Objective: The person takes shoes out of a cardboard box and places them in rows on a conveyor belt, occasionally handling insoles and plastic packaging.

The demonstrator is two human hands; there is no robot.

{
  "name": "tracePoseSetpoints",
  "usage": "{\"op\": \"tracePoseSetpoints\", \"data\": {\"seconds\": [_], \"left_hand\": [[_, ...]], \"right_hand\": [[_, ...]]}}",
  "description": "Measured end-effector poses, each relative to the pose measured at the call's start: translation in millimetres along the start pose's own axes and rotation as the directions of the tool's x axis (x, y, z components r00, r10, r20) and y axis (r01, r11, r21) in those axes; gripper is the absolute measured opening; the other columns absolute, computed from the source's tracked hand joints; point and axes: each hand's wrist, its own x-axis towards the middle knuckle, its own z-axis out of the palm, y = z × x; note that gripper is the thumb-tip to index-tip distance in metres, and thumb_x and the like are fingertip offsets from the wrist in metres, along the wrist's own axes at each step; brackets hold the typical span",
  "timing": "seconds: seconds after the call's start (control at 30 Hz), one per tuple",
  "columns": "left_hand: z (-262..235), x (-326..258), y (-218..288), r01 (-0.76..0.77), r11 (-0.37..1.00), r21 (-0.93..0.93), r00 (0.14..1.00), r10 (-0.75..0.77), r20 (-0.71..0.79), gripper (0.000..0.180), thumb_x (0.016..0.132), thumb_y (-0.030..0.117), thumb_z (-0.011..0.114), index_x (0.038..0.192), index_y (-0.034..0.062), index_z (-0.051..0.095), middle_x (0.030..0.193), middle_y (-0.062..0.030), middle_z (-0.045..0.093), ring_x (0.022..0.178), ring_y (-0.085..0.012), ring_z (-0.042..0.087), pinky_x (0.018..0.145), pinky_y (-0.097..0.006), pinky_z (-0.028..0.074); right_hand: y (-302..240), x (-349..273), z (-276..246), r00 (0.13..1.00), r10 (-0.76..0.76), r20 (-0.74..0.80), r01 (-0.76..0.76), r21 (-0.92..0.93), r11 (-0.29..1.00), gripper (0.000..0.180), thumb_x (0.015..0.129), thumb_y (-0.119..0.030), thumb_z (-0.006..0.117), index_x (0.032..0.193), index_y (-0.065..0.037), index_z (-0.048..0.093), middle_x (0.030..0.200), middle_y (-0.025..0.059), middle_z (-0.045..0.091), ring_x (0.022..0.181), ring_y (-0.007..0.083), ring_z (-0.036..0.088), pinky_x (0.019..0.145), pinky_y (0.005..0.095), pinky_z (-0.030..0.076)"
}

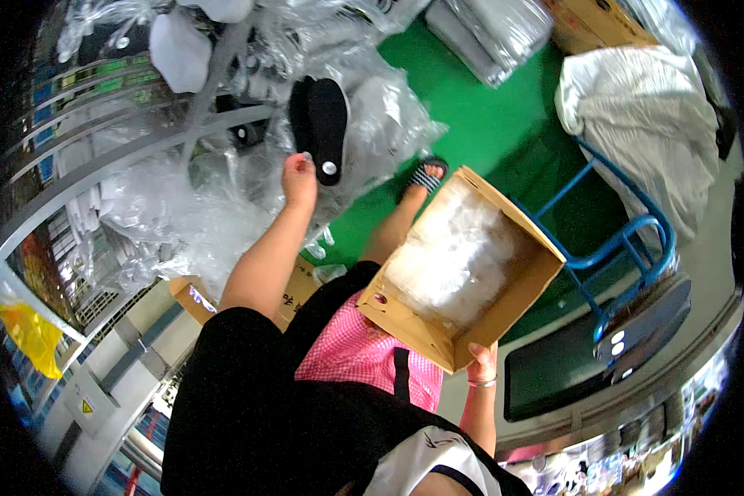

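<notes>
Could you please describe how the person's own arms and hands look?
Both the left hand and right hand are bare, without gloves. A loose black sleeve ends near the left elbow; a thin, pale band circles the right wrist.

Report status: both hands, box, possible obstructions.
Left hand at black insoles, grip unclear. Right hand on cardboard box, clear plastic inside. Possible snag: crumpled film around insoles.
</notes>
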Motion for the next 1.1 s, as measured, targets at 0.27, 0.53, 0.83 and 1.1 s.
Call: {"op": "tracePoseSetpoints", "data": {"seconds": [0.27, 0.53, 0.83, 1.1], "left_hand": [[-17.6, -38.9, -17.9, 0.104, 0.988, 0.115, 0.986, -0.118, 0.115, 0.020, 0.073, 0.009, 0.054, 0.091, 0.0018, 0.050, 0.076, -0.0063, 0.054, 0.069, -0.0148, 0.051, 0.064, -0.026, 0.042], [-29.7, -43.6, -72.6, 0.023, 0.937, 0.349, 0.990, -0.071, 0.125, 0.017, 0.069, 0.008, 0.054, 0.085, 0.0029, 0.051, 0.071, -0.0103, 0.053, 0.066, -0.0218, 0.051, 0.064, -0.032, 0.042], [-60.9, -104.3, -129.7, 0.212, 0.900, 0.381, 0.975, -0.220, -0.022, 0.024, 0.072, 0.019, 0.053, 0.093, 0.0072, 0.051, 0.076, -0.0102, 0.057, 0.071, -0.0267, 0.055, 0.064, -0.035, 0.044], [-137.7, -110.1, -96.6, 0.690, 0.721, 0.064, 0.634, -0.558, -0.536, 0.090, 0.063, 0.044, 0.063, 0.126, 0.0074, 0.009, 0.129, -0.0184, 0.012, 0.117, -0.0323, 0.021, 0.090, -0.048, 0.025]], "right_hand": [[35.3, -14.2, -17.6, 0.994, 0.075, -0.085, -0.062, 0.156, 0.986, 0.066, 0.056, -0.016, 0.060, 0.115, -0.003, 0.034, 0.101, 0.0041, 0.045, 0.096, 0.0183, 0.044, 0.084, 0.0293, 0.035], [72.9, -34.4, -38.8, 0.994, 0.004, -0.112, 0.020, 0.208, 0.978, 0.070, 0.057, -0.017, 0.057, 0.119, 0.000, 0.031, 0.111, 0.0086, 0.042, 0.103, 0.0237, 0.041, 0.089, 0.0350, 0.033], [78.6, -11.8, -51.2, 1.000, -0.029, 0.008, 0.029, 0.062, 0.998, 0.078, 0.055, -0.018, 0.065, 0.123, -0.004, 0.028, 0.115, 0.0073, 0.038, 0.105, 0.0246, 0.038, 0.090, 0.0365, 0.031], [60.9, -5.4, -51.7, 0.987, -0.013, 0.160, 0.025, -0.077, 0.997, 0.070, 0.059, -0.020, 0.066, 0.120, -0.005, 0.033, 0.114, 0.0080, 0.041, 0.103, 0.0240, 0.042, 0.089, 0.0365, 0.034]]}}
